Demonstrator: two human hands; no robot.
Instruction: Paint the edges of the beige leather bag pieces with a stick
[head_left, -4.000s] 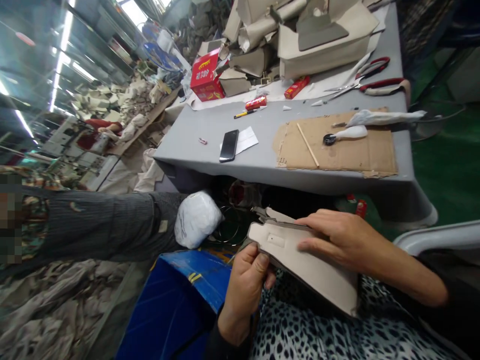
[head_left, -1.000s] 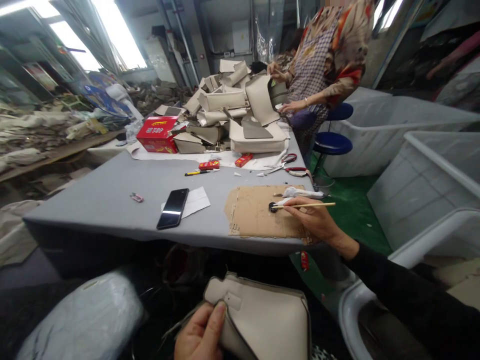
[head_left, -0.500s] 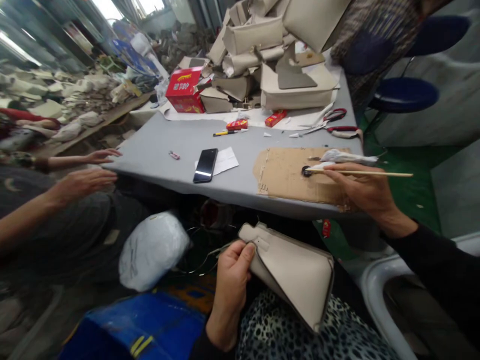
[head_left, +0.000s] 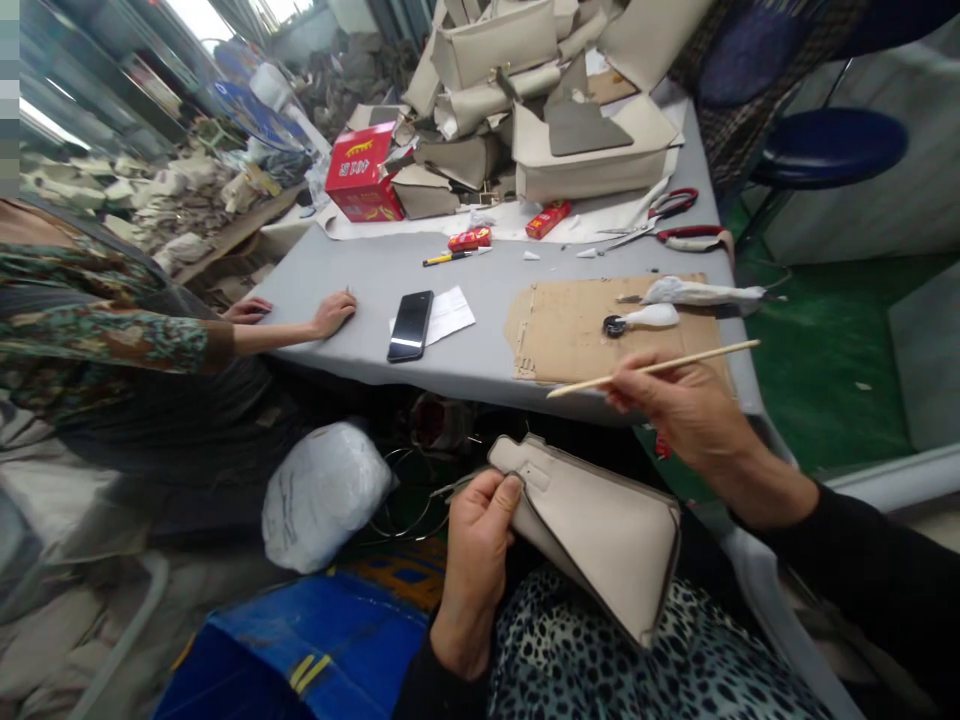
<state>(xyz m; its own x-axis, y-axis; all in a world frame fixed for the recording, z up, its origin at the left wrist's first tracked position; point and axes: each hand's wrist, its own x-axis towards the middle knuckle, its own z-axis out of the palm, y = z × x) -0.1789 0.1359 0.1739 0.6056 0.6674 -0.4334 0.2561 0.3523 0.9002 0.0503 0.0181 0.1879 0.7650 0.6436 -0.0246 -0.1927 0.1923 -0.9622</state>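
My left hand [head_left: 480,540] is closed on the near corner of a beige leather bag piece [head_left: 600,535] that rests on my lap. My right hand [head_left: 675,405] pinches a thin wooden stick [head_left: 652,368], lifted over the table's front edge, its tip pointing left. Just beyond it a cardboard sheet [head_left: 570,330] lies on the grey table [head_left: 375,275], with a small white-handled tool with a black round head [head_left: 641,320] on it.
A black phone [head_left: 411,325] lies on white paper. Another person's hand [head_left: 334,312] rests on the table's left edge. Scissors [head_left: 667,215], a red box [head_left: 361,172] and stacked beige bag parts [head_left: 555,120] fill the far end. A white bag [head_left: 322,495] and blue bin [head_left: 322,650] sit below.
My right hand has lifted the stick off the cardboard and drawn it back toward me. The other person's hands have come to rest on the table's left edge.
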